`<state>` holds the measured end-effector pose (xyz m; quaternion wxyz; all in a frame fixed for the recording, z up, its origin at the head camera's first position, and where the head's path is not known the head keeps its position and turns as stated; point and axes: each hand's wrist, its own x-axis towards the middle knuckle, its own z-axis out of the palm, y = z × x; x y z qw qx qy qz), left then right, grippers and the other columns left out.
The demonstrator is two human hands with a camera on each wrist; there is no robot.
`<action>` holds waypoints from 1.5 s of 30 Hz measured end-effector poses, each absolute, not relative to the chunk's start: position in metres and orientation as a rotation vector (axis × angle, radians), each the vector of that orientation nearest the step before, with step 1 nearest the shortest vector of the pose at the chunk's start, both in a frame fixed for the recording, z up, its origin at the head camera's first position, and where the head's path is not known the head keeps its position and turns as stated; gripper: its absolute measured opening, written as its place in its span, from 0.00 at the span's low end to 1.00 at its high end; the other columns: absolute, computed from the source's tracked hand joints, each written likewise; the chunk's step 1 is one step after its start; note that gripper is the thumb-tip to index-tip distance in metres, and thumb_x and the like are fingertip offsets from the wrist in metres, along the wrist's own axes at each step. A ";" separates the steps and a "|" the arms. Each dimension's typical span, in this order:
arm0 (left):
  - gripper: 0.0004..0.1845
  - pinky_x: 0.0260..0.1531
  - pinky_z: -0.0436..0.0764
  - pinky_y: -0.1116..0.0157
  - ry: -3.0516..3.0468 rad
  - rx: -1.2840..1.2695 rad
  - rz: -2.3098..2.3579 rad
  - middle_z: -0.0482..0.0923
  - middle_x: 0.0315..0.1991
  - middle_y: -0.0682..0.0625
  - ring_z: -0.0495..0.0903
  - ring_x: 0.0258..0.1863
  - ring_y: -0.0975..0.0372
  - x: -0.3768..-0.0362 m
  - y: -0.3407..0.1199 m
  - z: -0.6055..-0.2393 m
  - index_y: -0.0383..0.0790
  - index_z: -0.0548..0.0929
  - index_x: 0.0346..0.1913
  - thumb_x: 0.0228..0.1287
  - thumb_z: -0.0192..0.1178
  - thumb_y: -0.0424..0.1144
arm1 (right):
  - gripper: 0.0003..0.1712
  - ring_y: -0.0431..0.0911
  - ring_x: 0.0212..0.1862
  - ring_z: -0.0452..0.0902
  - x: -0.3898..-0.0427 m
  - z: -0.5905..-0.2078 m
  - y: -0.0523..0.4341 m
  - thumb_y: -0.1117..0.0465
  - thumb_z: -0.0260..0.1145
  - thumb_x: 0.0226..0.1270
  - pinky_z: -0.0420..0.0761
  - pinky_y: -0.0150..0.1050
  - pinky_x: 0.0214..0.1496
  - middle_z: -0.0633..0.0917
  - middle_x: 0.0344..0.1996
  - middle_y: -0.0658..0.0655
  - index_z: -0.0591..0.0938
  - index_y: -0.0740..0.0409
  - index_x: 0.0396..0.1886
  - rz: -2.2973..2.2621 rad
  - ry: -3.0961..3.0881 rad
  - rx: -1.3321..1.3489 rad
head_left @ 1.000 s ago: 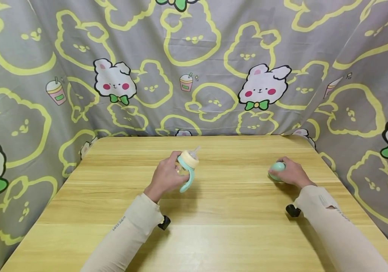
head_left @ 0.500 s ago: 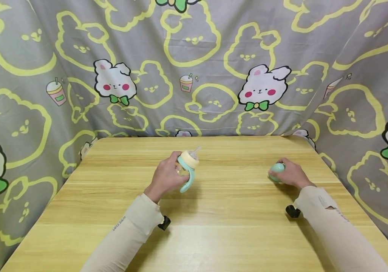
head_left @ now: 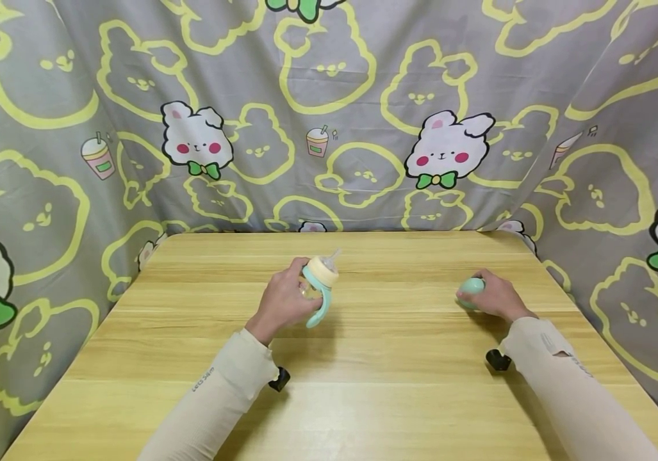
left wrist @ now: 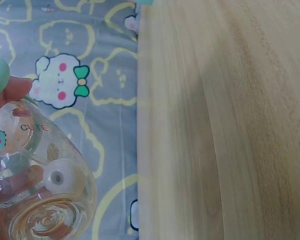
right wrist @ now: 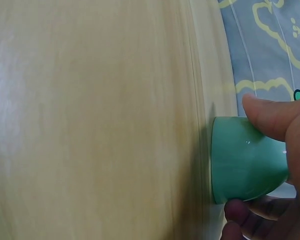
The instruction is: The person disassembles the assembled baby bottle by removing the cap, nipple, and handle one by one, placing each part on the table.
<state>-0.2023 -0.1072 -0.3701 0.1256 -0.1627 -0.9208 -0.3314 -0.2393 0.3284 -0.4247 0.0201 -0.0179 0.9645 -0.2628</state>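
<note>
Grey cloth printed with yellow-outlined and white rabbits, the curtain [head_left: 329,109] hangs behind and along both sides of the scene, walling in the work area so that nothing else shows. In front of it lies the pale wooden tabletop [head_left: 386,384], its grain running left to right, which carries both of the things in hand. Two forearms in cream sleeves reach forward over its near half, each with a small black camera mount under the wrist. Left of centre the left hand [head_left: 282,301] wraps its grip round the clear body of a baby bottle [head_left: 318,287], fingers curled about the glassy wall; the left wrist view shows those fingers through the transparent base, with printed lettering on the side. The bottle stands roughly upright, its cream collar and teat pointing up and a little away, one mint handle hanging free on the right side, so it seems steadied from the side, which leaves the top clear. Whether its base rests on the wood or is held just above it I cannot tell. Well apart, toward the right edge, the right hand [head_left: 493,298] closes its grip on a mint cap [right wrist: 245,160], thumb over the top and fingertips beneath. The cap's open rim sits against the tabletop, mouth down, which reads as a dome lid kept stable on the wood.
</note>
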 end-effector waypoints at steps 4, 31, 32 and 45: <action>0.35 0.30 0.77 0.59 -2.682 -0.472 -0.961 0.81 0.36 0.47 0.76 0.28 0.59 -0.203 -0.107 -0.370 0.40 0.73 0.60 0.47 0.72 0.45 | 0.38 0.67 0.47 0.73 -0.239 -0.424 0.329 0.42 0.67 0.62 0.73 0.57 0.43 0.76 0.49 0.75 0.69 0.68 0.56 -0.815 2.993 -0.063; 0.36 0.31 0.77 0.58 -2.687 -0.471 -0.933 0.81 0.37 0.47 0.77 0.31 0.58 -0.204 -0.108 -0.368 0.40 0.72 0.60 0.46 0.72 0.47 | 0.47 0.67 0.47 0.72 -0.237 -0.408 0.331 0.36 0.61 0.65 0.74 0.56 0.44 0.73 0.51 0.78 0.63 0.71 0.64 -0.803 2.973 -0.066; 0.36 0.31 0.77 0.58 -2.688 -0.470 -0.932 0.81 0.37 0.47 0.77 0.31 0.58 -0.204 -0.108 -0.368 0.40 0.72 0.60 0.46 0.72 0.47 | 0.47 0.67 0.48 0.72 -0.237 -0.407 0.331 0.36 0.60 0.65 0.74 0.57 0.44 0.73 0.52 0.78 0.63 0.71 0.64 -0.810 2.974 -0.069; 0.36 0.30 0.76 0.58 -2.697 -0.471 -0.961 0.82 0.39 0.47 0.76 0.29 0.59 -0.204 -0.108 -0.369 0.40 0.72 0.60 0.47 0.72 0.47 | 0.41 0.70 0.53 0.69 -0.239 -0.389 0.315 0.38 0.57 0.69 0.71 0.61 0.50 0.73 0.52 0.76 0.66 0.69 0.63 -0.859 3.061 -0.066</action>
